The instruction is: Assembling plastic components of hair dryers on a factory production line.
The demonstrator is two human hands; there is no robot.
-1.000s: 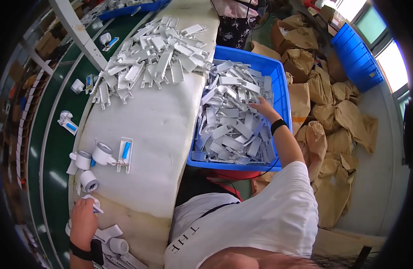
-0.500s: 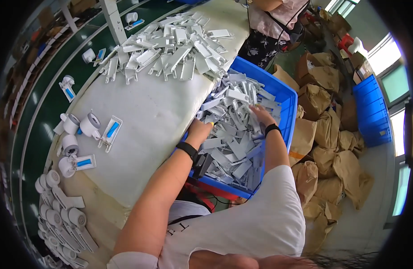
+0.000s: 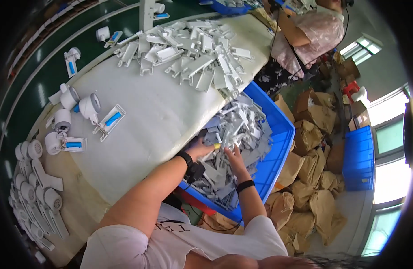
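A blue bin [image 3: 278, 130] beside the table is filled with loose white plastic parts [image 3: 255, 150], long and channel-shaped. Both my hands are in it, close together over the heap. My left hand [image 3: 201, 149], with something yellow on a fingertip, curls against a bunch of the parts at the table side. On the near side of the same bunch, my right hand [image 3: 235, 161] presses with bent fingers. The bunch stands up between the two hands, and some of my fingertips are hidden among the parts.
A pile of similar white parts [image 3: 193, 54] covers the table's far end. White round-headed assemblies [image 3: 89, 106] stand at the left, with more in rows [image 3: 38, 190] near me. Paper-wrapped packages [image 3: 305, 175] lie right of the bin. Another person [image 3: 305, 40] works beyond it.
My right hand has come nearer and leftward, close to my left hand, and the parts are gathered between them. The view has swung, showing more of the other person.
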